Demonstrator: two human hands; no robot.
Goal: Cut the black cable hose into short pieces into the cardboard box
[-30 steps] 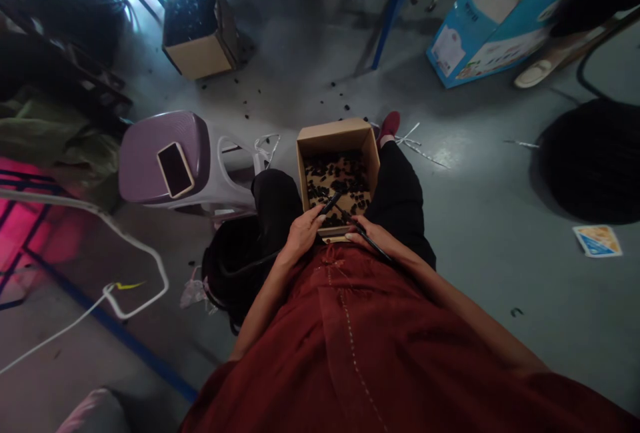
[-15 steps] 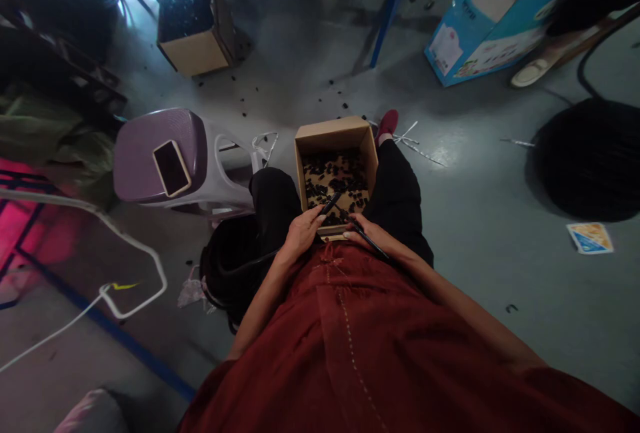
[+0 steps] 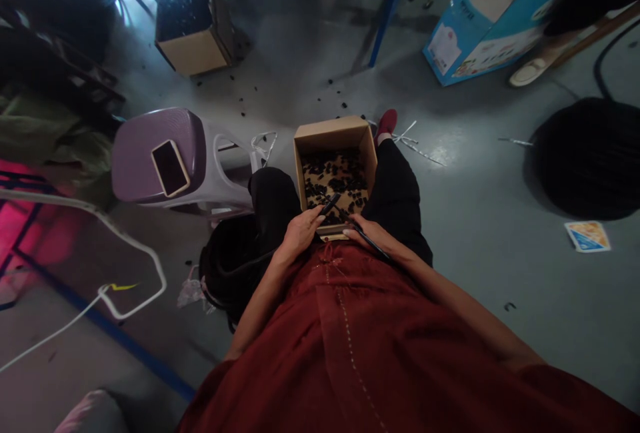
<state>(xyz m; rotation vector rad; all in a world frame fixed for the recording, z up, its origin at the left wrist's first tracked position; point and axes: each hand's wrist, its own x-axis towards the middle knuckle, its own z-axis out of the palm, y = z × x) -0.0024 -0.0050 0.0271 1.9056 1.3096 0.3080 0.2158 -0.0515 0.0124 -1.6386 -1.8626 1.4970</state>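
An open cardboard box (image 3: 331,129) stands between my knees, its bottom scattered with many small black pieces (image 3: 345,166). Over its near edge, my left hand (image 3: 301,228) is closed on a black ridged strip (image 3: 330,204) that points up and away to the right. My right hand (image 3: 369,233) grips a slim dark hand tool (image 3: 373,245). The tool's thin tip reaches toward the strip; whether they touch is too small to tell. The kind of tool is not clear, as my fingers cover part of it.
Left of my knee, a purple stool (image 3: 135,153) carries a phone (image 3: 171,168). Another box (image 3: 195,53) of black pieces sits farther off. A blue carton (image 3: 465,33) stands by another person's feet. At right lies a black bundle (image 3: 590,160); a white hose (image 3: 145,246) curves at left.
The view has shifted very slightly. Both hands, the black strip and the tool keep nearly the same places over the box.
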